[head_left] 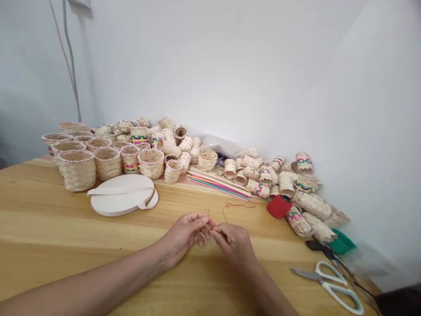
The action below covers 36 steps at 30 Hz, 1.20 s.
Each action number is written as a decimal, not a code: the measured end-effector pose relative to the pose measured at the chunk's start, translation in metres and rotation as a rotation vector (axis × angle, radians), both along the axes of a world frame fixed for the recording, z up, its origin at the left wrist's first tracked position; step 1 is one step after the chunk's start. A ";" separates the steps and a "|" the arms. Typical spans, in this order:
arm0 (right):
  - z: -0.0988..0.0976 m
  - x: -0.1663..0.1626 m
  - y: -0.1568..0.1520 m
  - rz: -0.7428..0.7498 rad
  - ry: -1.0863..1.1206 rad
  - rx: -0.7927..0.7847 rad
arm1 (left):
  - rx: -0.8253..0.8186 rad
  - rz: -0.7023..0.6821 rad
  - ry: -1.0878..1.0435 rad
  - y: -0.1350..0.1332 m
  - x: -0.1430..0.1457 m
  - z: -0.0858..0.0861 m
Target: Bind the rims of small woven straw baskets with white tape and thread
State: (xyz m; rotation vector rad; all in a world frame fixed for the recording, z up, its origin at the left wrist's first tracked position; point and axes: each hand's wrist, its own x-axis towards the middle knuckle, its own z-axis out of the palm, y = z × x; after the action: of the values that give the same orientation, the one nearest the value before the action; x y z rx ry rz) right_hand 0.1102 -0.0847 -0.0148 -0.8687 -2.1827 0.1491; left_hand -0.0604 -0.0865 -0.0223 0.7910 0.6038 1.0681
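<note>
Over the wooden table my left hand (189, 232) and my right hand (233, 242) meet, fingertips almost touching. Each hand is closed in a pinch on a thin red thread (238, 205). A short end of it stands up above my left fingertips, while a loose length curls across the table behind my right hand. Whether a needle is also between the fingers is too small to tell. A red spool (279, 206) of thread lies beyond my right hand. Left of my left hand lies a flat roll of white ribbon (121, 195) with its loose end draped over it.
Small woven baskets (79, 171) stand in rows at the back left, with more in a heap (259, 171) along the wall. Coloured strips (220, 186) lie in front of the heap. Scissors with pale handles (329, 278), a dark-handled pair (320, 248) and a green spool (342, 241) are at right.
</note>
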 end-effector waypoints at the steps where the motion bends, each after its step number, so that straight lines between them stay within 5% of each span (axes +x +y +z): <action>1: 0.001 0.000 0.000 0.003 0.003 -0.008 | 0.000 -0.004 -0.006 0.000 0.000 0.000; 17: 0.002 0.005 0.002 0.029 -0.068 -0.073 | 0.034 -0.083 -0.005 -0.002 -0.002 0.006; 25: 0.021 0.023 0.010 -0.078 -0.057 0.265 | 0.029 -0.050 0.150 -0.002 0.000 0.004; 36: 0.023 0.013 0.001 -0.011 -0.183 0.256 | 0.032 -0.067 0.242 -0.005 0.002 0.004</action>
State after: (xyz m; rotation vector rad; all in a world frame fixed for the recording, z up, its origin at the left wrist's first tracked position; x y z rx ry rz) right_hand 0.1235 -0.0833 0.0086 -0.7735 -2.3011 -0.2195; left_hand -0.0582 -0.0911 -0.0178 0.9706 0.7609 0.9289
